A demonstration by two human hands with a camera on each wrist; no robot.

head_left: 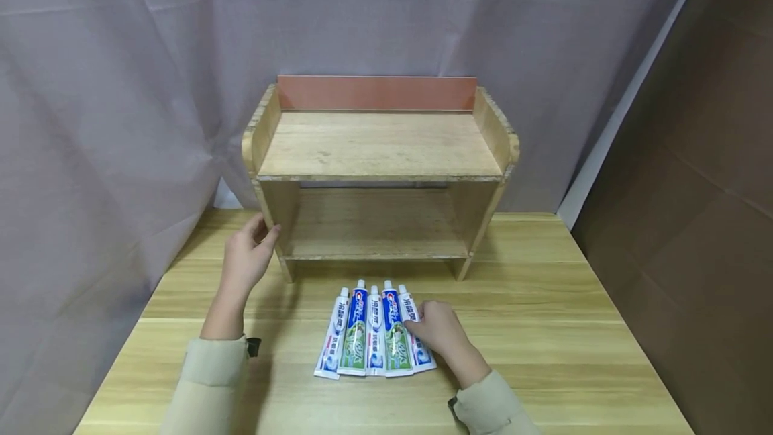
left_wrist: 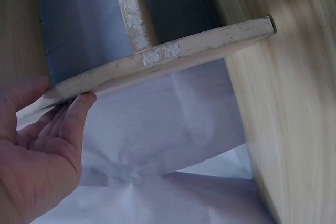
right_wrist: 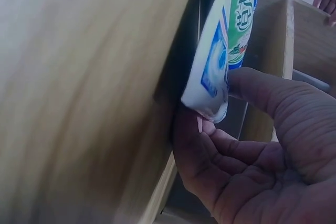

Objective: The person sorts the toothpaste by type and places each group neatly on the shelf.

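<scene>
My left hand (head_left: 246,257) grips the front edge of the left side panel of a small two-tier wooden shelf (head_left: 380,146). In the left wrist view, thumb and fingers lie on either side of that panel (left_wrist: 163,53). Several toothpaste tubes lie fanned side by side on the table before the shelf, caps toward it. White-and-blue tubes (head_left: 375,341) alternate with blue-and-green ones (head_left: 356,334). At the right end of the row, my right hand (head_left: 445,334) pinches the last white toothpaste tube (head_left: 422,354) between thumb and fingers; the right wrist view shows its crimped end.
The shelf stands at the back of the wood-grain table (head_left: 543,327), with a reddish board (head_left: 377,93) along its top rear. A grey curtain (head_left: 362,12) hangs right behind. Brown cloth (head_left: 694,173) drapes along the right side.
</scene>
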